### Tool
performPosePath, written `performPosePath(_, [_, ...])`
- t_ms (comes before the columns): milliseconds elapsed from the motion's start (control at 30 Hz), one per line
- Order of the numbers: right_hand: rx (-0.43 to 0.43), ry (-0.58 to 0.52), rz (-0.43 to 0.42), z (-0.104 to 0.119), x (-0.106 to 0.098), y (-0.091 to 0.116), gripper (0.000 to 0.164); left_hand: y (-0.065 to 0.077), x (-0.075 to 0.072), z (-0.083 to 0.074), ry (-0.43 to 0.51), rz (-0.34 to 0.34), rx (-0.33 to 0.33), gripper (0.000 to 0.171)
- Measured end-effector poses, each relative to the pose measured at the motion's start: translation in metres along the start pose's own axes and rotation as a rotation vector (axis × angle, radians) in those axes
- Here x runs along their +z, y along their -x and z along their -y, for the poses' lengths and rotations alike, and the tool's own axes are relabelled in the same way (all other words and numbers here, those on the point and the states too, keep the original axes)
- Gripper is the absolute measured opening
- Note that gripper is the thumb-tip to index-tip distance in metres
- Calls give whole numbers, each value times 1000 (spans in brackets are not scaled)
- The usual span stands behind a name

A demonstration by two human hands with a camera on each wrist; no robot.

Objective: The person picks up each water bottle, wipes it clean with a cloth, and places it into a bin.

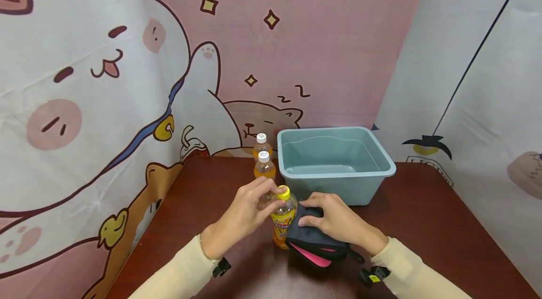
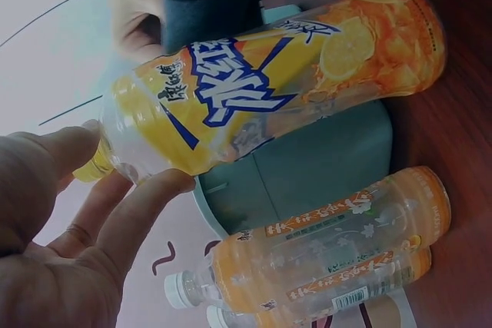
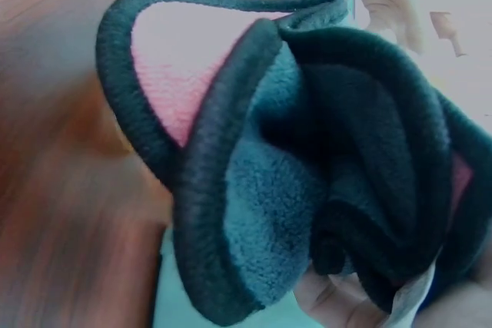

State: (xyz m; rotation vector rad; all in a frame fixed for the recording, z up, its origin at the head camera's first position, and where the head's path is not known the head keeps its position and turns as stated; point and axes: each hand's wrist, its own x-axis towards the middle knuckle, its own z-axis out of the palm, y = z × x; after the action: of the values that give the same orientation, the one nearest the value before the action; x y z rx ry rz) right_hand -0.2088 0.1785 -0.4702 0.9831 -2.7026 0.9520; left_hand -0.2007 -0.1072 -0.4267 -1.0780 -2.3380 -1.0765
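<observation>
A drink bottle (image 1: 282, 223) with a yellow cap, a yellow label and orange printing stands upright on the table. My left hand (image 1: 250, 205) pinches it round the cap and neck, and the left wrist view shows thumb and fingers at the neck of the bottle (image 2: 269, 90). Folded in my right hand (image 1: 338, 219) is a dark grey cloth (image 1: 315, 235) with black edging and a pink side. The cloth lies against the bottle's right side in the head view. Close up, the right wrist view shows the fuzzy folds of the cloth (image 3: 269, 213).
Two bottles with white caps, the front bottle (image 1: 265, 169) and the rear bottle (image 1: 261, 144), stand behind my left hand. A blue-green plastic tub (image 1: 334, 176) sits at the back of the brown table (image 1: 423, 223). A printed curtain (image 1: 330, 44) hangs behind.
</observation>
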Motion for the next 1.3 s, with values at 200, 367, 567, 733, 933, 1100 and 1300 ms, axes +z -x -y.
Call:
performPosePath(200, [16,-21,-25,5,-9,-2,49,0,1,1,9,-1,3,22])
performPosePath(367, [-5,-49,-87,11,-15,-4,48,1,2,3,8,-14,27,23])
performPosePath(567, [-34,-50,-181,19,-20,-8,43,0,3,4,5,-6,35,22])
performPosePath(733, [-37,-30,-210,25,-20,-13,43,0,1,3,5,-5,27,20])
performPosePath(933, [-24,-17,-191,26,-22,-14,44,1,2,2,-7,-16,25,21])
performPosePath(1100, [-47,-27,-180,24,-23,-13,45,1,4,-3,-28,-8,-10,25])
performPosePath(1300, [-58,-40,-180,19,-29,-11,45,-3,5,-6,-38,-35,-40,31])
